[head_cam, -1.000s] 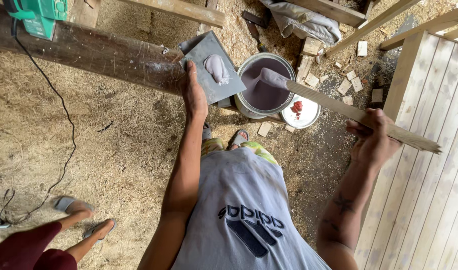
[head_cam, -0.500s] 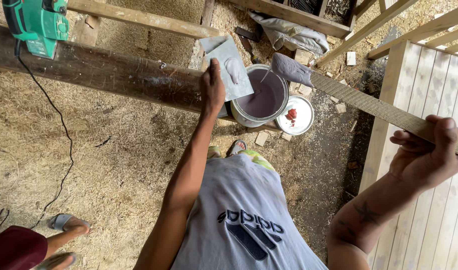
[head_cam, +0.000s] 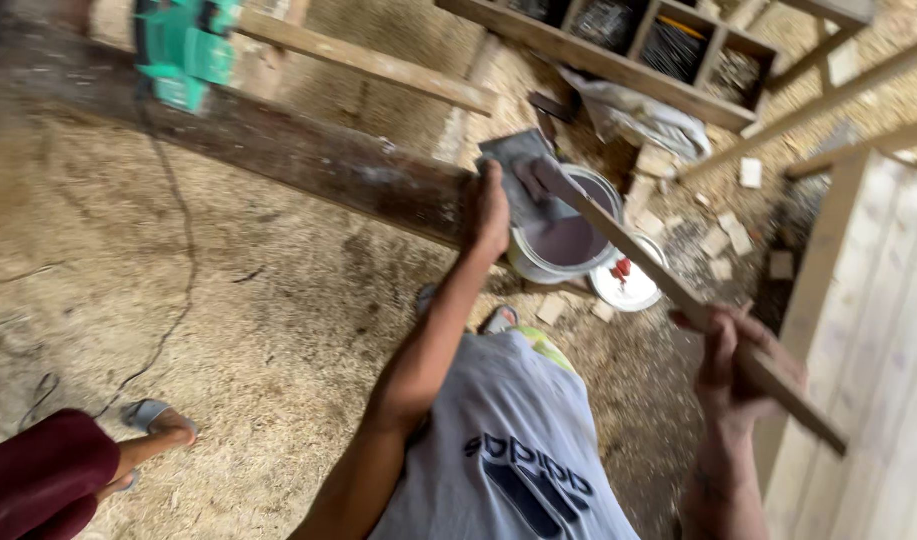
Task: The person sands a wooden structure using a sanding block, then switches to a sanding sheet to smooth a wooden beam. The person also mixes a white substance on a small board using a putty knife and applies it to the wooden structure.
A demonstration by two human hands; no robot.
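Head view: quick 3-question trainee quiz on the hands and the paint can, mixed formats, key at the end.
1. True or false: the right hand grips a wooden stick.
2. What does the left hand hold? A) grey board B) green power tool C) can lid
3. Where is the stick's coated end: in the paint can, or on the grey board?

Key
1. True.
2. A. The green power tool sits on the beam; the lid lies beside the can.
3. On the board.

You stood in a woodworking shed: sawdust floor point(head_cam: 279, 330), rough beam point(head_cam: 309, 155), offcuts point(head_cam: 724, 240) beyond your fingers, green power tool point(head_cam: 184, 50).
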